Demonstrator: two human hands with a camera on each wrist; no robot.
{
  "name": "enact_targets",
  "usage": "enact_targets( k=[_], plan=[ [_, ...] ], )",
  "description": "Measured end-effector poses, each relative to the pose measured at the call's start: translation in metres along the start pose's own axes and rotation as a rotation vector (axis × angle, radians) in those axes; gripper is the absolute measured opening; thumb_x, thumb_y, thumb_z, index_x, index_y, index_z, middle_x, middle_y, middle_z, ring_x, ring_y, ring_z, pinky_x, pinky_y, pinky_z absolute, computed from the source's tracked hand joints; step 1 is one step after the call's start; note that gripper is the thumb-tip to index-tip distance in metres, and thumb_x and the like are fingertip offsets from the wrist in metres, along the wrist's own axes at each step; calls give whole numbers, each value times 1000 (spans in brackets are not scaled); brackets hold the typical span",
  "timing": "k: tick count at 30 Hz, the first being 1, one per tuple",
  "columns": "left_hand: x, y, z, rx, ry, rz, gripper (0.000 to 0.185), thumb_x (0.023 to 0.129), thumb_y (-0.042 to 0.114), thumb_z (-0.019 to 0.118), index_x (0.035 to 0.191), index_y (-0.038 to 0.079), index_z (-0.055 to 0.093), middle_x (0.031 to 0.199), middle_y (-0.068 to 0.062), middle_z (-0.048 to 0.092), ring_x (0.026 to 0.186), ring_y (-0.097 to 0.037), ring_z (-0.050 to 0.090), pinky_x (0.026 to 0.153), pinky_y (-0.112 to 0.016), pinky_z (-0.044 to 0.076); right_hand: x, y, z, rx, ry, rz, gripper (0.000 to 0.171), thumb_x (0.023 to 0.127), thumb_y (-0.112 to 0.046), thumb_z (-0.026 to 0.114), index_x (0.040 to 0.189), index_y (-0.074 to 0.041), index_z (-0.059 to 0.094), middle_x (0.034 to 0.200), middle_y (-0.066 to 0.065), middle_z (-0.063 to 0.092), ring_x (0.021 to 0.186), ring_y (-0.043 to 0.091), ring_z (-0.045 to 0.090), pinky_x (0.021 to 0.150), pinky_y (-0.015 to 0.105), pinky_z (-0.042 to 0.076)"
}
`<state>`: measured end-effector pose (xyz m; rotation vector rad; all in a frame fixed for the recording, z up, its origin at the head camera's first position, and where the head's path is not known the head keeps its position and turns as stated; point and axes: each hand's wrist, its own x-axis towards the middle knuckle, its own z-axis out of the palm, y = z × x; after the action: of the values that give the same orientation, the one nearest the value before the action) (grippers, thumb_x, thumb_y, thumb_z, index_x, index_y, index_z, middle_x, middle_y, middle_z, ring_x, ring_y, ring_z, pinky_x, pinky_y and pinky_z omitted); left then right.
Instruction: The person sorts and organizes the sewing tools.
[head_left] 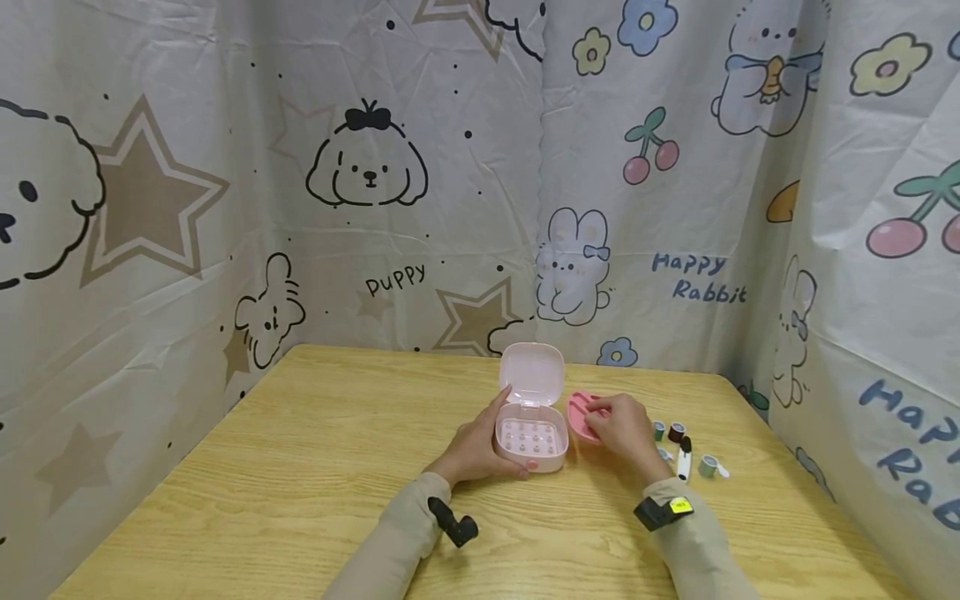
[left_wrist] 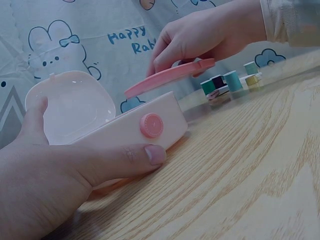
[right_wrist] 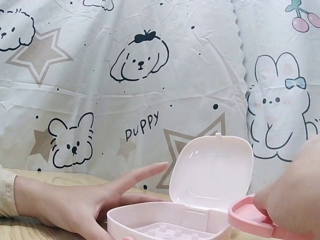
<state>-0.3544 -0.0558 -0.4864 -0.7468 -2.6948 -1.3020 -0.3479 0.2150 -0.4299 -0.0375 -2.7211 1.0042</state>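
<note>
A pale pink sewing box (head_left: pixel 551 463) stands on the table with its lid (head_left: pixel 532 375) swung up; rows of small pegs show inside. My left hand (head_left: pixel 472 446) grips the box from its left side, thumb along the front below the round pink clasp (left_wrist: pixel 151 125). In my right hand (head_left: pixel 628 429) is a darker pink divided tray (left_wrist: pixel 170 77), pinched between thumb and fingers. The tray is raised off the table, just right of the box, and looks slightly tilted in the left wrist view. The right fingertips are partly hidden.
To the right of my right hand lie a green thread spool (head_left: pixel 658 430), a dark spool (head_left: pixel 677 432), a pale green spool (head_left: pixel 708 466) and a white tool with a black end (head_left: pixel 684 460). Printed curtains (head_left: pixel 375 250) hang behind and beside the wooden table (head_left: pixel 300 467).
</note>
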Motion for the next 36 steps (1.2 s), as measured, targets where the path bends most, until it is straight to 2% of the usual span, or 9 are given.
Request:
enact_targets(
  k=[8,17,26,36],
  plan=[
    [1,-2,1,0,1,-2,140,60,52,100,166,44,8,165,-3,34,144,-33,40,113,-59,34,0,10,2,-63,-14,-14,29,86,-12,73,112,-4,80,130,23,66,96,32,57,65,33,39],
    [0,-1,0,9,0,-8,140,61,51,100,165,44,7,166,-3,33,144,-33,39,113,-59,34,0,17,8,-113,-41,-9,29,88,-16,73,113,-5,80,129,22,67,101,34,58,78,44,41],
    [1,0,0,4,0,-10,139,61,51,100,165,44,8,166,-3,32,145,-33,39,113,-60,33,-1,22,10,-139,-57,-21,28,87,-18,74,112,-7,81,134,22,65,111,38,60,84,53,43],
    [0,0,0,-6,-1,-24,139,61,50,100,165,44,9,166,-4,32,145,-34,38,113,-60,33,-3,22,15,-163,-77,-3,28,89,-19,74,114,-7,80,132,24,65,107,38,59,84,55,41]
  ],
)
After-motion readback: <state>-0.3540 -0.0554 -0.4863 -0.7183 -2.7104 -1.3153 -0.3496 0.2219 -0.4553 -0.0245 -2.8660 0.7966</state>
